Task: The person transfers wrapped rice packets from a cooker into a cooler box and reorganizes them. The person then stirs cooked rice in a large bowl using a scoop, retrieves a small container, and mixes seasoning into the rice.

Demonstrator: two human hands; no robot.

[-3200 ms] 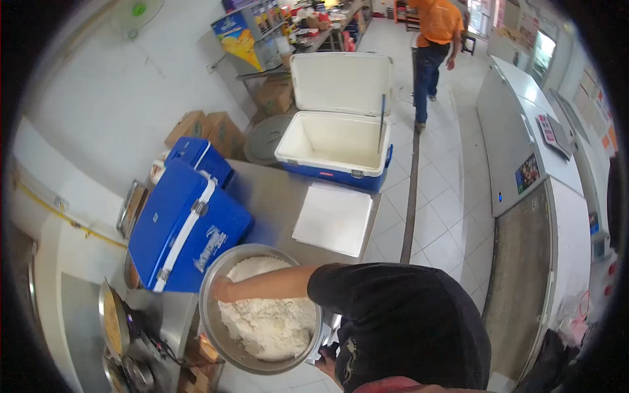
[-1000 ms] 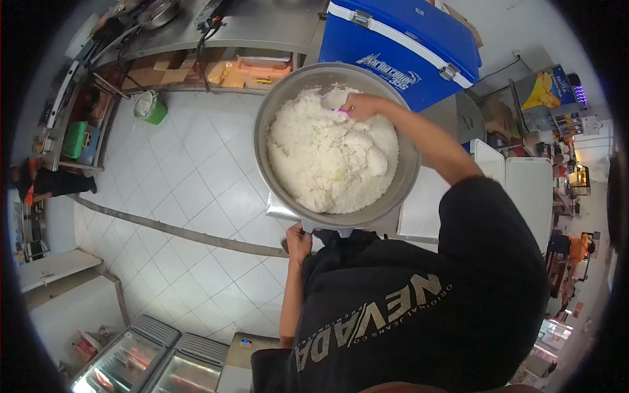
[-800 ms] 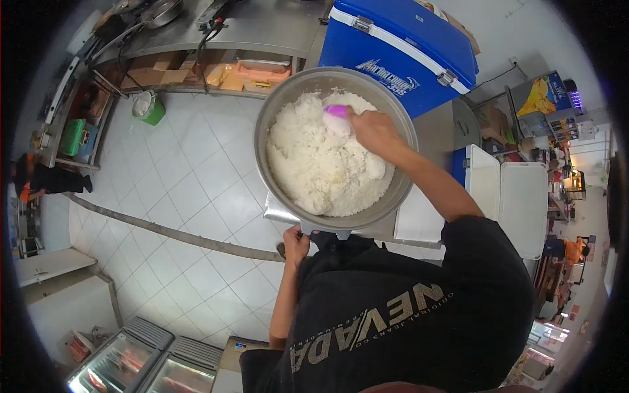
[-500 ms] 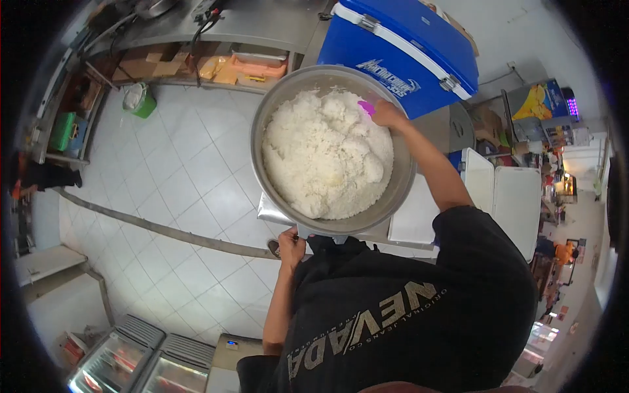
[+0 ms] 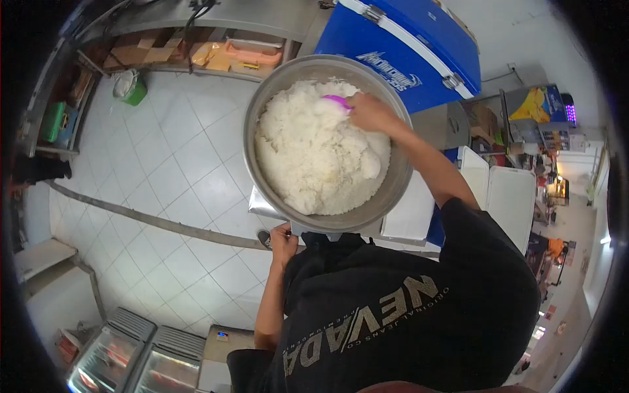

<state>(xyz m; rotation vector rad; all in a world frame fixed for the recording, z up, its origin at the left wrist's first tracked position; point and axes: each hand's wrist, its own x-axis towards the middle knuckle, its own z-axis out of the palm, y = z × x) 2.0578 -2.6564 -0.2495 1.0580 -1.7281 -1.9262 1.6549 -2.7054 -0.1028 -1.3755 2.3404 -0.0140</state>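
Note:
A large round metal pot [image 5: 256, 160] stands in front of me, heaped with white cooked rice [image 5: 314, 150]. My right hand [image 5: 372, 112] is closed on a purple plastic scoop [image 5: 337, 101], whose end meets the rice on the far right side of the heap. Most of the scoop's grip is hidden by my fingers. Below the pot's near left edge, my left hand [image 5: 283, 245] is curled closed beside a grey part that juts out under the rim; what lies inside its fingers is hidden.
A blue cooler [image 5: 413, 59] stands behind the pot, with a white container lid [image 5: 511, 203] to the right. A green bucket [image 5: 135, 92] sits on the tiled floor at left, near a steel counter [image 5: 255, 23]. Another person [image 5: 42, 170] is at the far left edge.
My right hand and the scoop have moved left over the rice, toward the heap's far middle. My left hand stays closed near the pot's edge. The whole view has shifted slightly.

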